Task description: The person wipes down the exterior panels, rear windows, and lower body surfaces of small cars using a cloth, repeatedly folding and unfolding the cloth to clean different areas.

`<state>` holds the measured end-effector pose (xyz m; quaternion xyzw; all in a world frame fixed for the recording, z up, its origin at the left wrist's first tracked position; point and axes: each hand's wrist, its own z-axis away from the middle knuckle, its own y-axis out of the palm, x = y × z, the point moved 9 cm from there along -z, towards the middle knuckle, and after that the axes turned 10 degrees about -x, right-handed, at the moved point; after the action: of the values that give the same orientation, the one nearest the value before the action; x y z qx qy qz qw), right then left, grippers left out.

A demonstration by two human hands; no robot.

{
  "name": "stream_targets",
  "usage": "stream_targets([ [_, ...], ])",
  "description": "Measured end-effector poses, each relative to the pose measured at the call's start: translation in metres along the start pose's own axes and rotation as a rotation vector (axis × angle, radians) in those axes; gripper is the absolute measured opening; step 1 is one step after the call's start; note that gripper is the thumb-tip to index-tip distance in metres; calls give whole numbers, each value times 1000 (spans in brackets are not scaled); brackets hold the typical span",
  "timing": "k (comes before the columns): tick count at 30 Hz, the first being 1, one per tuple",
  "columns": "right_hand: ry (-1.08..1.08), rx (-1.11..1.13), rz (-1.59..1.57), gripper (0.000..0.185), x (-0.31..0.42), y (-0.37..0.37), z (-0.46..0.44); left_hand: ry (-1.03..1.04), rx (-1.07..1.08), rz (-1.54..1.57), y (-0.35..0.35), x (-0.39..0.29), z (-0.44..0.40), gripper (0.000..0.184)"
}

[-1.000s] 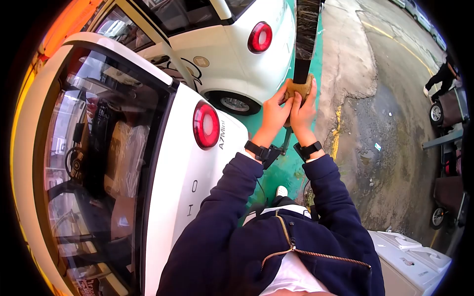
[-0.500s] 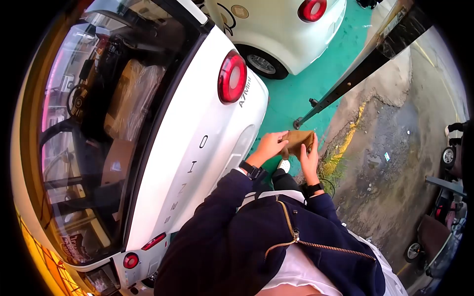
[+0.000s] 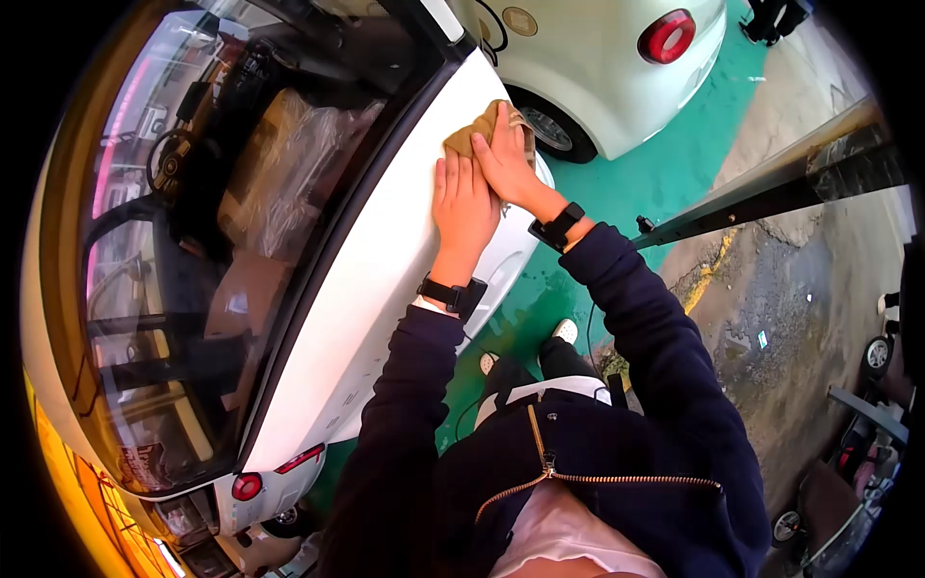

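Note:
A brown cloth (image 3: 468, 135) lies against the rear corner of the white car (image 3: 378, 260), over the spot where the round red tail light was visible earlier. My right hand (image 3: 507, 166) holds it there from above, its index finger stretched along the cloth and part of the fabric bunched beside the fingers. Close by on its left, my left hand (image 3: 466, 204) rests on the white bodywork with straight fingers, the tips touching the cloth's lower edge. The tail light is hidden under cloth and hands.
Another pale car (image 3: 602, 96) with a round tail light stands ahead. A dark metal post (image 3: 771, 188) slants in from the right. Green floor (image 3: 501, 332) borders broken, wet pavement (image 3: 771, 289). Parked scooters (image 3: 819, 501) are at far right, and a person's legs (image 3: 768, 19) at the top.
Both hands have moved up and left from in front of my body to the car's rear corner, bringing the cloth onto the tail light. The view has shifted.

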<state>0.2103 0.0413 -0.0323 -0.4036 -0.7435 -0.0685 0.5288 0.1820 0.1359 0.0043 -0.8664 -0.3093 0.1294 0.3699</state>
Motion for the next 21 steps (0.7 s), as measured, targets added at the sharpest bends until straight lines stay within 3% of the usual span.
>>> stream_targets([
  [1,122,-59,-8,63,-22,8,-17,65,-49,-8,14,-2,-14,53],
  [3,166,-144,-108,64,-57,7,-35,150,-37,-54,42,-5,-32,48],
  [5,393,-176,-373,61,-103,15,-37,214,-33,-169,62,-17,-43,47],
  [8,445,-128,-503,57,-147,31,-34,271,39,-299,82,-29,-46,47],
  [13,496,-386,-711,50,-152,32,-9,390,171,-448,93,-37,-35,51],
  [16,624,-499,-805,46,-159,36,17,616,333,-640,108,-45,-14,55],
  [17,629,-509,-811,46,-159,37,26,701,372,-693,117,-44,1,57],
  [19,530,-414,-432,44,-158,33,44,727,453,-693,125,-39,26,57],
  [21,483,-395,-318,43,-157,30,64,720,475,-684,125,-38,45,57],
])
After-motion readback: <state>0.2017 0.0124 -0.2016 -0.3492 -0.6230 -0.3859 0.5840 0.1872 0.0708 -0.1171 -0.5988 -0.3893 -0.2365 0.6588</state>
